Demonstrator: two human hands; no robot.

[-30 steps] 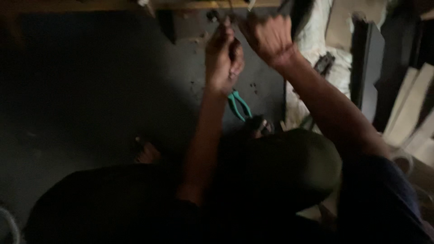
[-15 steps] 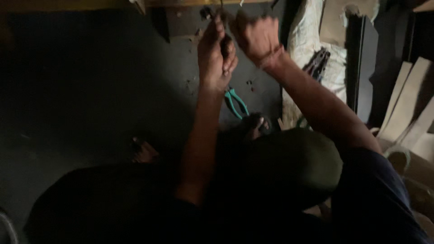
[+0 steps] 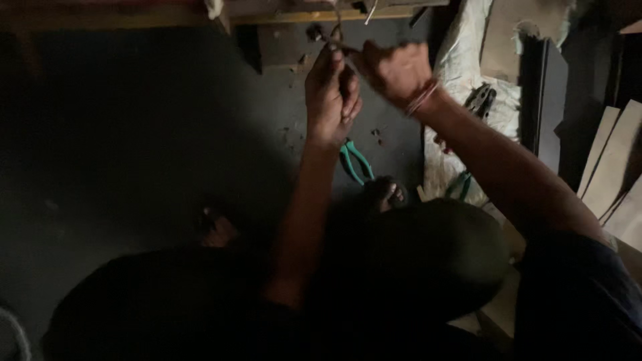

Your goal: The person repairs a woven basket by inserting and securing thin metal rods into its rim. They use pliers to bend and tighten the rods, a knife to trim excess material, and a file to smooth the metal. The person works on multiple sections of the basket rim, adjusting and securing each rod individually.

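Observation:
Both my hands are raised in front of me over a dark floor. My left hand is closed around a thin dark tool or wire end that points up toward a wooden edge. My right hand is closed too, pinching the same thin piece from the right; a band sits on its wrist. What exactly they grip is too dark and blurred to name. Green-handled pliers lie on the floor just below my left wrist.
A white sack lies at right with dark pliers on it and another green-handled tool at its lower edge. Pale boards lean at far right. My knees and a foot fill the bottom.
Both hands have shifted slightly left and down in the view and drawn closer together. The pliers on the floor have not moved.

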